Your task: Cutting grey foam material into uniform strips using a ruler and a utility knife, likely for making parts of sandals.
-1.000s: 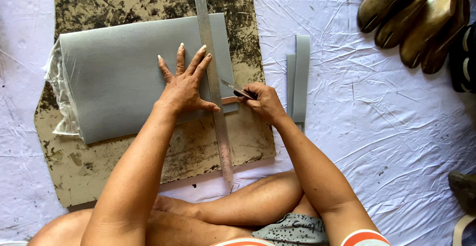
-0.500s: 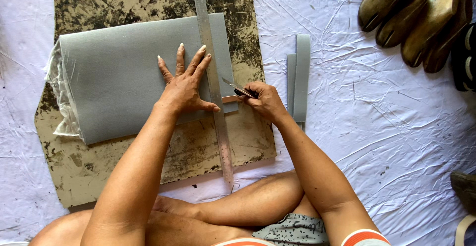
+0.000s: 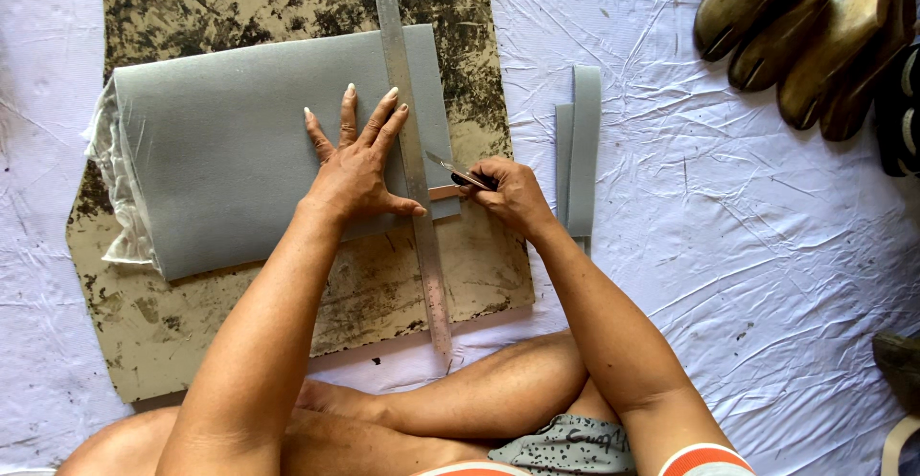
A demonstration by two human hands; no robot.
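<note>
A folded grey sheet of material (image 3: 230, 140) lies on a worn, stained cutting board (image 3: 240, 284). A long metal ruler (image 3: 414, 179) runs across the sheet's right part, top to bottom. My left hand (image 3: 356, 164) is spread flat on the sheet, fingers and thumb pressing against the ruler. My right hand (image 3: 510, 194) grips a small knife (image 3: 454, 173) whose blade tip touches the sheet's narrow right margin beside the ruler.
Two cut grey strips (image 3: 578, 145) lie on the wrinkled white cloth (image 3: 747, 275) right of the board. Several wooden shoe lasts (image 3: 795, 35) sit at the top right. Crossed legs fill the bottom edge. A thin white lining (image 3: 113, 188) shows at the sheet's left end.
Almost nothing differs; both hands, ruler and knife stay in the same place.
</note>
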